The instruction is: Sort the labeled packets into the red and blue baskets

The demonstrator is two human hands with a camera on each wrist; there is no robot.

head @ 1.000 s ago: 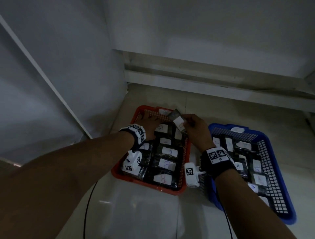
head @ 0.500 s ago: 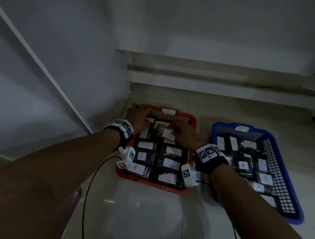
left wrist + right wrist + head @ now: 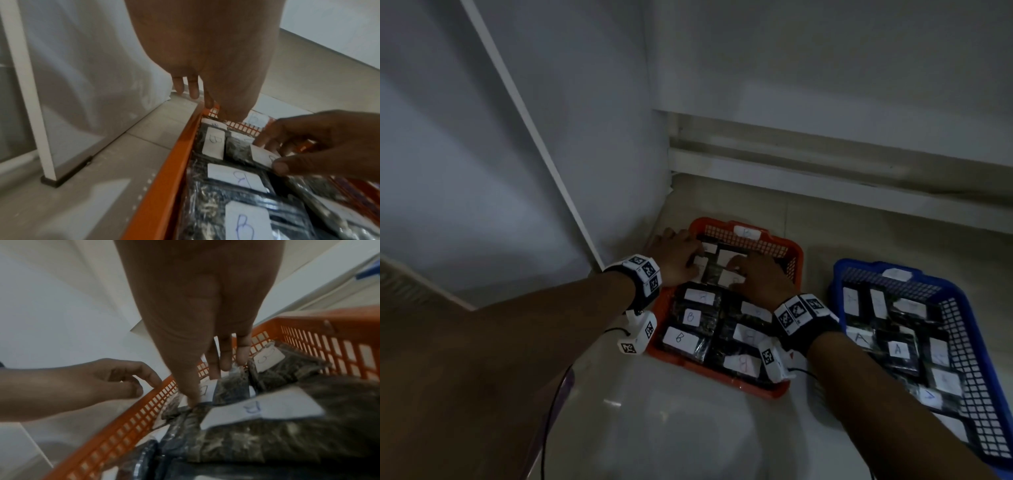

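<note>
The red basket (image 3: 709, 371) sits on the floor, filled with dark packets that carry white labels marked B (image 3: 681, 337). To its right, the blue basket (image 3: 866, 265) holds packets labelled A (image 3: 897, 349). My right hand (image 3: 739, 270) is over the far part of the red basket. Its thumb and fingertips lie on opposite edges of a B packet (image 3: 263, 154) that sits among the others. My left hand (image 3: 674, 246) rests, fingers relaxed, on the basket's far left corner, with the thumb inside the rim (image 3: 185, 162) and nothing in it.
A white panel with a slanting post (image 3: 544, 154) stands close on the left, its dark foot (image 3: 49, 180) on the tiles beside the red basket. A wall ledge (image 3: 825, 178) runs behind both baskets. Thin cables (image 3: 551, 404) trail from the wrist cameras.
My right hand has brought the packet down from above the red basket into its far part. My left hand has slid from inside the basket to its far left corner.
</note>
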